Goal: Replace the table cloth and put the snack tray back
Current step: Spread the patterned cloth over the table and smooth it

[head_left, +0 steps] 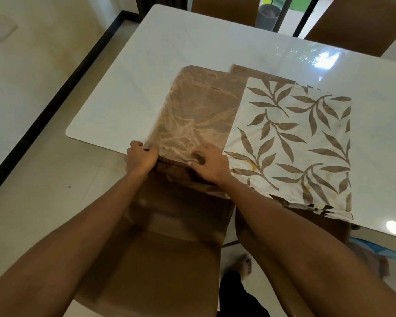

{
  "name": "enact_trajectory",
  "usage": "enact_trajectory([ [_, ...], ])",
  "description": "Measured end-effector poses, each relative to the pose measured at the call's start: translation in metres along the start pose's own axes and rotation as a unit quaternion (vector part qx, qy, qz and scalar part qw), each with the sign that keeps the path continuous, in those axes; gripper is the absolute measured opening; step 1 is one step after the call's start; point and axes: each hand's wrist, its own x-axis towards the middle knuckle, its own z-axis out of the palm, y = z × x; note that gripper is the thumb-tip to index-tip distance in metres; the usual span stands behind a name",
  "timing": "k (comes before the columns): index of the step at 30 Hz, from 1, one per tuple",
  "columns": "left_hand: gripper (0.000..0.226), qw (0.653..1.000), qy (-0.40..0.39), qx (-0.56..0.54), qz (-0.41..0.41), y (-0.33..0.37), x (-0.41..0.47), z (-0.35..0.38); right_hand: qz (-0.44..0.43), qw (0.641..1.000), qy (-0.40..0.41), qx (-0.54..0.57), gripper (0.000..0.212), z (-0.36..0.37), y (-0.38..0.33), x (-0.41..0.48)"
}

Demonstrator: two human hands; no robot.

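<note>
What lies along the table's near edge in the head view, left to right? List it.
Bare table corner → left hand → brown cloth → right hand → leaf-print cloth → bare table.

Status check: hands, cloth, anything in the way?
Both hands, left and right, gripping cloth at near table edge. Cloth part folded, leaf side up. Chair close below. No tray visible.

Bare table ahead and left of the hands

Beyond the left hand (pixel 142 156) and right hand (pixel 209 164), the white table (pixel 169 46) lies open to its far edge. Folded cloth (pixel 272 138) covers the surface to their right. A brown chair (pixel 169 248) stands directly beneath both forearms, blocking the near side.
</note>
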Motion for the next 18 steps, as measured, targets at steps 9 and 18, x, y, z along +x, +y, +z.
enact_trajectory([
  [9,0.033,0.985,-0.023,-0.168,0.01,-0.005,-0.02,0.005,-0.064,0.99,-0.056,-0.11,0.085,0.018,0.001,-0.018],
  [18,0.029,0.931,-0.134,-0.322,0.11,0.06,-0.029,-0.001,-0.043,0.978,-0.068,0.192,0.088,-0.013,-0.031,0.0],
])
